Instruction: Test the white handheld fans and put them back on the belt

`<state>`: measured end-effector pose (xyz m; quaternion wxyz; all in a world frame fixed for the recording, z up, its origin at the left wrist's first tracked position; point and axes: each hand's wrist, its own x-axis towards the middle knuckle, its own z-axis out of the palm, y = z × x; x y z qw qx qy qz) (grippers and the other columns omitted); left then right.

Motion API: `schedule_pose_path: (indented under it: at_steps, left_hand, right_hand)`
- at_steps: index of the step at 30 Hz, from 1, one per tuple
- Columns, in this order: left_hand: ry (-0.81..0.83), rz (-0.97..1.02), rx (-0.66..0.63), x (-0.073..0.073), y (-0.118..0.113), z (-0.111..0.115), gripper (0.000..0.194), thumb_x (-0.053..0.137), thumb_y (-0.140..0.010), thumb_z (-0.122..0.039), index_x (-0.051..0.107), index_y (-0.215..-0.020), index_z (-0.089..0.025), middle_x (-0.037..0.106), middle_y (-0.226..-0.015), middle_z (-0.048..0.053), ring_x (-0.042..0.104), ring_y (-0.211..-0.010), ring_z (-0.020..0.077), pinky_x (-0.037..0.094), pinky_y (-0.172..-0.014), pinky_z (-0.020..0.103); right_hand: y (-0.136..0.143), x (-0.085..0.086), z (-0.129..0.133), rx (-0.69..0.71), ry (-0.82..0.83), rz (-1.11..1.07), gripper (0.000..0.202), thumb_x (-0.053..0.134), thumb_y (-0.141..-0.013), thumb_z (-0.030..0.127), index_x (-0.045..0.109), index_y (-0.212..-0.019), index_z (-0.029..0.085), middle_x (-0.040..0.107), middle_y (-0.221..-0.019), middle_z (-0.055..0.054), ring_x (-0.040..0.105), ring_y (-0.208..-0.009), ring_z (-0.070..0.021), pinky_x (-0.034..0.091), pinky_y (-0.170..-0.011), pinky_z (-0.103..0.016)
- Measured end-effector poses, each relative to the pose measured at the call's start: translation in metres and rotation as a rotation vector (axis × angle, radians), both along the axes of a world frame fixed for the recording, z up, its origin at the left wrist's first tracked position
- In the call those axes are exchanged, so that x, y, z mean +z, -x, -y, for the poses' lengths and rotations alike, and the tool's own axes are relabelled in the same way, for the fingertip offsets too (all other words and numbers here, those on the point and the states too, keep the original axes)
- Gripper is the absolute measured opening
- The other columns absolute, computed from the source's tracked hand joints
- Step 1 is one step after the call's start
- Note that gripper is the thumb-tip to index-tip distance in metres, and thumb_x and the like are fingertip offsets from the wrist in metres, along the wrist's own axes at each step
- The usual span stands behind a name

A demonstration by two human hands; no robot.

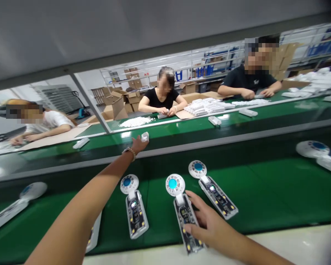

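Green belt (264,191) seen under right hand (209,222), loosely half curled round gadget (180,200); probably light, rigid, bare board (184,212) fragile, best held by edges; white case (145,137) pinched by left hand (139,144)

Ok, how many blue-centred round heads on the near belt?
5: far-left head, left-centre head, centre head, right-centre head, far-right head. Left forearm may hide another.

Factory assembly hall; green conveyor belt (264,198); workers (160,98) along line; heaped white parts (206,106); cardboard boxes (119,108).
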<state>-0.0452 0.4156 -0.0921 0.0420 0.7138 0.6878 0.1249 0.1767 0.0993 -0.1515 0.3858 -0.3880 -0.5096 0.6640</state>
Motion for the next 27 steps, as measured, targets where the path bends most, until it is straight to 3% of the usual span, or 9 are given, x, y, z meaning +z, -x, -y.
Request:
schedule_pose_path:
  at_steps: [3, 6, 8, 11, 15, 18, 21, 24, 27]
  left_hand:
    - [-0.012, -0.042, -0.025, 0.012, 0.038, 0.047, 0.062, 0.05, -0.078, -0.039, 0.036, -0.126, -0.002, 0.04, -0.13, 0.022, 0.017, -0.131, 0.0359, 0.028, -0.099, 0.04]
    - [-0.036, -0.083, 0.001, 0.022, 0.085, 0.104, 0.06, 0.053, -0.075, -0.032, 0.036, -0.125, -0.003, 0.036, -0.135, 0.02, 0.012, -0.133, 0.0318, 0.024, -0.102, 0.035]
    - [-0.032, -0.096, 0.072, 0.027, 0.119, 0.143, 0.061, 0.053, -0.074, -0.029, 0.034, -0.124, -0.001, 0.037, -0.133, 0.023, 0.02, -0.131, 0.0325, 0.028, -0.099, 0.034]
    - [0.016, -0.086, 0.186, 0.032, 0.167, 0.192, 0.06, 0.056, -0.07, -0.031, 0.039, -0.117, 0.003, 0.05, -0.116, 0.027, 0.045, -0.115, 0.0357, 0.039, -0.086, 0.034]
    - [0.08, -0.026, 0.266, 0.031, 0.207, 0.237, 0.041, 0.058, -0.067, -0.037, 0.053, -0.094, -0.006, 0.061, -0.093, 0.021, 0.058, -0.091, 0.0337, 0.043, -0.069, 0.032]
    - [0.032, 0.039, 0.222, 0.02, 0.209, 0.261, 0.029, 0.055, -0.07, -0.037, 0.055, -0.084, -0.013, 0.06, -0.093, 0.016, 0.057, -0.092, 0.0309, 0.042, -0.073, 0.032]
    - [-0.001, 0.148, 0.123, 0.004, 0.195, 0.275, 0.021, 0.056, -0.069, -0.038, 0.055, -0.074, -0.017, 0.061, -0.086, 0.008, 0.059, -0.084, 0.0248, 0.041, -0.073, 0.03]
    - [0.011, 0.299, 0.073, -0.01, 0.173, 0.277, 0.026, 0.061, -0.065, -0.044, 0.055, -0.067, -0.019, 0.061, -0.073, 0.004, 0.059, -0.075, 0.0228, 0.041, -0.065, 0.028]
    - [0.045, 0.464, 0.095, -0.021, 0.148, 0.267, 0.034, 0.063, -0.06, -0.051, 0.055, -0.068, -0.019, 0.062, -0.069, 0.004, 0.059, -0.07, 0.0229, 0.041, -0.061, 0.028]
  right_hand:
    - [0.011, -0.006, -0.007, -0.106, -0.077, -0.017, 0.07, 0.057, -0.078, 0.032, 0.019, -0.136, 0.023, 0.053, -0.121, -0.013, 0.059, -0.097, -0.0206, 0.045, -0.086, -0.037]
    - [0.026, -0.007, -0.017, -0.198, -0.22, 0.071, 0.052, 0.053, -0.076, 0.025, 0.036, -0.126, 0.021, 0.051, -0.123, -0.013, 0.056, -0.105, -0.0223, 0.044, -0.09, -0.039]
    - [0.04, -0.004, -0.02, -0.293, -0.392, 0.272, 0.04, 0.049, -0.075, 0.018, 0.047, -0.115, 0.019, 0.052, -0.122, -0.011, 0.049, -0.113, -0.0245, 0.037, -0.097, -0.043]
    - [0.072, 0.003, -0.018, -0.428, -0.743, 0.526, 0.041, 0.042, -0.073, 0.01, 0.05, -0.112, 0.019, 0.046, -0.126, -0.01, 0.036, -0.124, -0.0255, 0.027, -0.105, -0.045]
    - [0.136, 0.012, -0.009, -0.219, -0.989, 0.619, 0.044, 0.04, -0.074, 0.007, 0.046, -0.116, 0.018, 0.048, -0.123, -0.011, 0.041, -0.118, -0.0236, 0.036, -0.099, -0.041]
    - [0.178, 0.018, -0.014, -0.184, -0.937, 0.69, 0.037, 0.04, -0.075, 0.008, 0.048, -0.111, 0.016, 0.053, -0.111, -0.011, 0.049, -0.105, -0.0228, 0.041, -0.091, -0.037]
    - [0.192, 0.026, -0.028, -0.224, -0.867, 0.8, 0.034, 0.042, -0.075, 0.01, 0.05, -0.108, 0.012, 0.055, -0.108, -0.013, 0.049, -0.103, -0.0242, 0.04, -0.091, -0.037]
    - [0.173, 0.036, -0.04, -0.309, -0.801, 0.915, 0.04, 0.044, -0.075, 0.012, 0.046, -0.115, 0.009, 0.052, -0.114, -0.016, 0.045, -0.111, -0.026, 0.035, -0.095, -0.037]
    - [0.131, 0.044, -0.048, -0.397, -0.677, 1.083, 0.04, 0.043, -0.078, 0.014, 0.045, -0.118, 0.008, 0.051, -0.116, -0.017, 0.043, -0.114, -0.0269, 0.031, -0.097, -0.036]
